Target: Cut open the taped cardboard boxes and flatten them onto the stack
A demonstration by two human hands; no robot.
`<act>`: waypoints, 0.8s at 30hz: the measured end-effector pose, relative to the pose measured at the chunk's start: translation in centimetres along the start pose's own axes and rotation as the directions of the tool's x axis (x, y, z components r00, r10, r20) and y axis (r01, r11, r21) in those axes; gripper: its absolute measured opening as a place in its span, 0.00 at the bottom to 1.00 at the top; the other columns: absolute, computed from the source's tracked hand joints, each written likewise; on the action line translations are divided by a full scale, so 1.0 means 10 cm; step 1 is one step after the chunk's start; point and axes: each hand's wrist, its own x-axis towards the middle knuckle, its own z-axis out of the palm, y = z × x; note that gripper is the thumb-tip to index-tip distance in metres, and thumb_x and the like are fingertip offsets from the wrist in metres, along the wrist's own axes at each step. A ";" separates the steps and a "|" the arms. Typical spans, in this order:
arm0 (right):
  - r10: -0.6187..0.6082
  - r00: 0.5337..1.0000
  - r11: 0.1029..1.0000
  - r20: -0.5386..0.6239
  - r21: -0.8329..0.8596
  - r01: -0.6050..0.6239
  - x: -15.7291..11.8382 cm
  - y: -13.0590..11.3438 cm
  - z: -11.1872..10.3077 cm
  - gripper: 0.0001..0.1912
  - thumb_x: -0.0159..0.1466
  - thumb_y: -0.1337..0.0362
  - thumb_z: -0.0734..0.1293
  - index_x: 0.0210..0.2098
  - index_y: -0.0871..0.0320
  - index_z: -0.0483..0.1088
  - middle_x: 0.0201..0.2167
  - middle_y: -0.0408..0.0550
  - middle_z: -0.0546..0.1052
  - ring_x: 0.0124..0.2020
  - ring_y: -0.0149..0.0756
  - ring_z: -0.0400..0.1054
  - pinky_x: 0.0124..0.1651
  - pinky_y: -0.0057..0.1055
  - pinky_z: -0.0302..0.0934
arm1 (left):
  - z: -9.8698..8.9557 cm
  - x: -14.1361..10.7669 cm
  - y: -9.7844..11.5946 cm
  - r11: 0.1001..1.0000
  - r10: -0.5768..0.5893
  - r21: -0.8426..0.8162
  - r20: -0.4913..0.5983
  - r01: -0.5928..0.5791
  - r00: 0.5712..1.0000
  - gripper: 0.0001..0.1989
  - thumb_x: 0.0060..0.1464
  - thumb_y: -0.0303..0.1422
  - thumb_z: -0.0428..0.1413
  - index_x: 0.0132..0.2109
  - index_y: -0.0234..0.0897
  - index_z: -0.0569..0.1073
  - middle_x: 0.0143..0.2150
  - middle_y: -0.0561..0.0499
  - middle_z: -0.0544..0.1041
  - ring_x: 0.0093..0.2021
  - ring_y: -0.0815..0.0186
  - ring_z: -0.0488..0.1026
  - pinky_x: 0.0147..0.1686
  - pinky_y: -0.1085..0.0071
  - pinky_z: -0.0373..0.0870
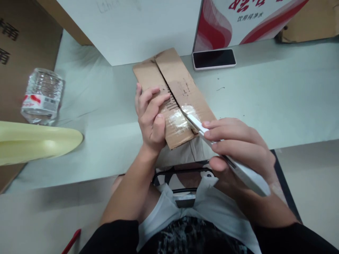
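Above a pale floor (53,211), at a pale-green counter (106,148), grips a white utility knife (196,121) in the right hand (238,144), fingers closed around the handle, tip at the seam of a cardboard box (177,68) near the counter's front edge, beside clear tape (178,120). Rests the left hand (152,120), fingers loosely spread, on the box. Farther off, a plastic water bottle (43,95) at left, then a smartphone (214,59) before a red-and-white purified-water carton (214,28).

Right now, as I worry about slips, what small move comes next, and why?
Probably slide the left hand leftward on the cardboard box: a fingertip lies beside the dark seam, close to the tip of the white cutter held in the right hand.
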 end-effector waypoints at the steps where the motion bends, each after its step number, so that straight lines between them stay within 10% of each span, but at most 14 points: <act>1: -0.012 1.000 1.000 0.002 0.007 0.012 0.01 0.00 -0.01 0.06 0.72 0.58 0.66 0.40 0.51 0.71 0.40 0.47 0.82 0.46 0.40 0.81 0.47 0.40 0.80 | 0.00 0.00 0.00 1.000 0.011 -0.002 -0.010 -0.011 1.000 0.25 0.69 0.47 0.41 0.55 0.44 0.79 0.58 0.47 0.76 0.65 0.54 0.71 0.79 0.49 0.48; 24: 0.175 0.984 0.984 0.010 -0.031 -0.175 -0.09 -0.18 -0.24 0.10 0.73 0.54 0.66 0.39 0.51 0.75 0.37 0.46 0.83 0.43 0.42 0.82 0.43 0.44 0.79 | 0.05 -0.01 0.01 0.998 0.029 -0.047 -0.040 -0.031 0.999 0.23 0.68 0.45 0.43 0.54 0.46 0.79 0.58 0.48 0.77 0.65 0.53 0.70 0.78 0.47 0.48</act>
